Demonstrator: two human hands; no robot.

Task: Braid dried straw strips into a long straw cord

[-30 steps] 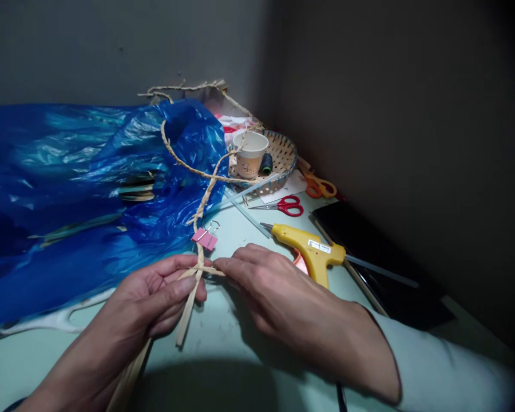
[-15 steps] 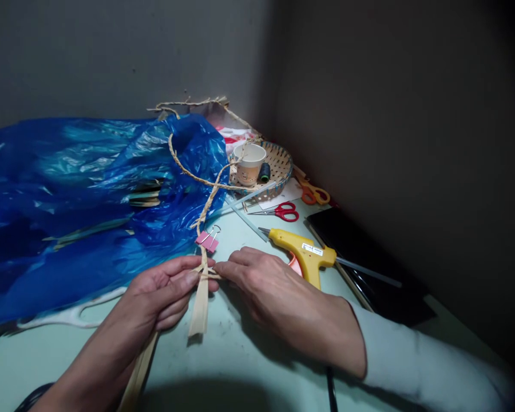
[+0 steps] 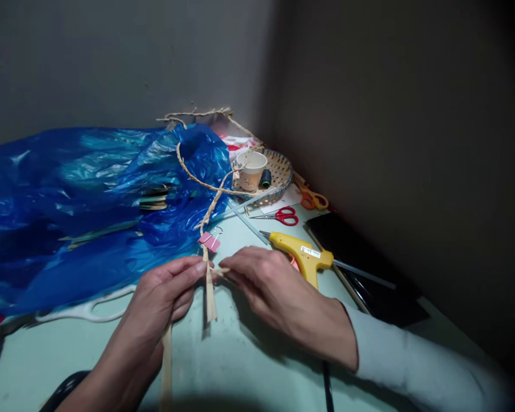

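A braid of straw-coloured strips (image 3: 206, 220) runs down from the basket area towards me, with a pink binder clip (image 3: 210, 241) gripping it just above my fingers. My left hand (image 3: 175, 289) pinches the braid below the clip, and a long flat strip (image 3: 166, 366) hangs out beneath that hand. To the right, my right hand (image 3: 264, 280) holds a thin strand pulled out sideways from the braid. One wide loose strip (image 3: 210, 300) dangles between both hands, its end free above the table.
A blue plastic bag (image 3: 90, 212) with strips inside covers the left. Behind lie a woven basket (image 3: 283, 171), a paper cup (image 3: 251, 171), a thread spool (image 3: 265, 178), red scissors (image 3: 286, 216) and orange scissors (image 3: 313, 197). A yellow glue gun (image 3: 309, 257) lies near my right wrist.
My right hand has drawn its strand a little further right, away from the braid. The dangling strip now hangs slimmer and tilted to the right. The view has shifted slightly.
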